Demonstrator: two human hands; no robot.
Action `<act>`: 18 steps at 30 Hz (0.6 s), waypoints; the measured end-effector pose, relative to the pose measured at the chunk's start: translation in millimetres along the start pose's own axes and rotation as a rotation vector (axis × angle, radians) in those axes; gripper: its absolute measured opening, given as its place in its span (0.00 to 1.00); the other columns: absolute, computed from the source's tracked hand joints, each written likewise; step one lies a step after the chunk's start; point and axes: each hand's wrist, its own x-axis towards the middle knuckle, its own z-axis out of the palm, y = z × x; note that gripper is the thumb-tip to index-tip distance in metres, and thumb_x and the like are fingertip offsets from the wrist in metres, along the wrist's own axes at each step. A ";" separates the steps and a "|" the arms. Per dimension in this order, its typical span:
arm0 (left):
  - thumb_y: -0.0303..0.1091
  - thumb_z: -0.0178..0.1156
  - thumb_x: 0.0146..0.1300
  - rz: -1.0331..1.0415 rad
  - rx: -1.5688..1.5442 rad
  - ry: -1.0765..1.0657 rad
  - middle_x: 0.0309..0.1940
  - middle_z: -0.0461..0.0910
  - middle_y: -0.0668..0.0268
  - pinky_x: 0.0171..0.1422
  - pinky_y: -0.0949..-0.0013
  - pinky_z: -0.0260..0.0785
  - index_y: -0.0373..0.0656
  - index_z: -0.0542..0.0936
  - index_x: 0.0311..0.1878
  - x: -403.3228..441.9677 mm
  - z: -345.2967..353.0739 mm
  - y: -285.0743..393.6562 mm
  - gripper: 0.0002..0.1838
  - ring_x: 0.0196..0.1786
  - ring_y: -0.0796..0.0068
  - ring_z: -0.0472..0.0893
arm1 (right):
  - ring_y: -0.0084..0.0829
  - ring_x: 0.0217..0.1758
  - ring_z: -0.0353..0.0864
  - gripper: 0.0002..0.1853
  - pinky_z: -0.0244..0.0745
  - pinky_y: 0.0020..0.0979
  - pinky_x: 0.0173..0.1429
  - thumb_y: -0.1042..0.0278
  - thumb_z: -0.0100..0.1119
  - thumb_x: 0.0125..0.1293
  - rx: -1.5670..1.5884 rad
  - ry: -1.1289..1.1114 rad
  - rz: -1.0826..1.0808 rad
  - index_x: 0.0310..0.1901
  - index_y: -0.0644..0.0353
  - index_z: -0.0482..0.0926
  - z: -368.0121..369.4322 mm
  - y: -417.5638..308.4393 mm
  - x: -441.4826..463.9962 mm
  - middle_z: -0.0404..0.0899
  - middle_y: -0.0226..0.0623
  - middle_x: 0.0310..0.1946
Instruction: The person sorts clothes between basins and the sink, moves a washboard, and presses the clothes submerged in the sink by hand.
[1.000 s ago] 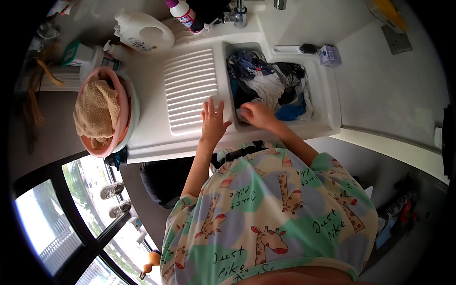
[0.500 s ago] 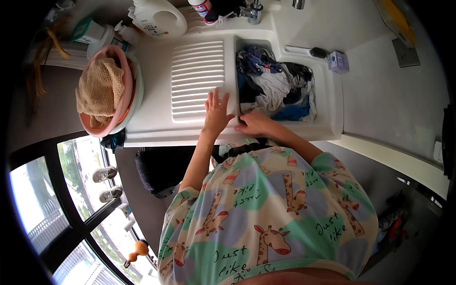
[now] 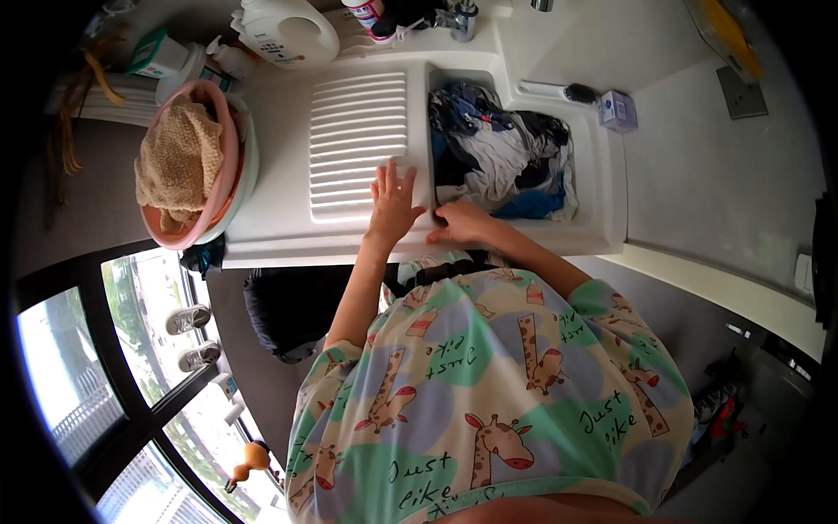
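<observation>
Here we see a beige textured towel (image 3: pixel 179 162) in a round pink plastic basin (image 3: pixel 233 162), a ribbed white washboard (image 3: pixel 358 118), our left hand (image 3: pixel 394 208) splayed over its near corner, our separate right hand (image 3: pixel 463 224) bent at a white sink's (image 3: pixel 601 196) near rim, its grip unclear, and crumpled dark, white and blue clothes (image 3: pixel 502 150) inside that sink.

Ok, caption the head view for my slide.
Left hand spread at a ribbed washboard, right hand at the edge of a sink basin heaped with clothes.
</observation>
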 end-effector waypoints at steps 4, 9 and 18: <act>0.42 0.77 0.57 0.008 0.012 -0.014 0.81 0.46 0.39 0.78 0.27 0.53 0.48 0.62 0.79 -0.7 -0.7 -0.4 0.49 0.81 0.25 0.49 | 0.55 0.49 0.86 0.40 0.79 0.50 0.54 0.25 0.69 0.54 0.004 -0.009 0.010 0.40 0.66 0.85 1.3 0.6 0.5 0.86 0.55 0.42; 0.42 0.77 0.58 0.011 0.013 -0.021 0.81 0.45 0.38 0.78 0.27 0.53 0.47 0.61 0.79 -0.7 -0.6 0.4 0.48 0.81 0.25 0.49 | 0.56 0.50 0.86 0.41 0.79 0.50 0.55 0.25 0.68 0.55 -0.009 -0.017 0.006 0.43 0.67 0.85 2.2 1.9 2.3 0.86 0.55 0.43; 0.43 0.69 0.64 0.078 0.009 0.080 0.83 0.43 0.39 0.82 0.32 0.44 0.49 0.59 0.82 -10.9 8.7 -6.9 0.46 0.83 0.30 0.48 | 0.57 0.49 0.86 0.41 0.79 0.51 0.53 0.25 0.65 0.59 -0.014 -0.033 -0.026 0.43 0.67 0.85 2.4 3.0 2.3 0.86 0.57 0.41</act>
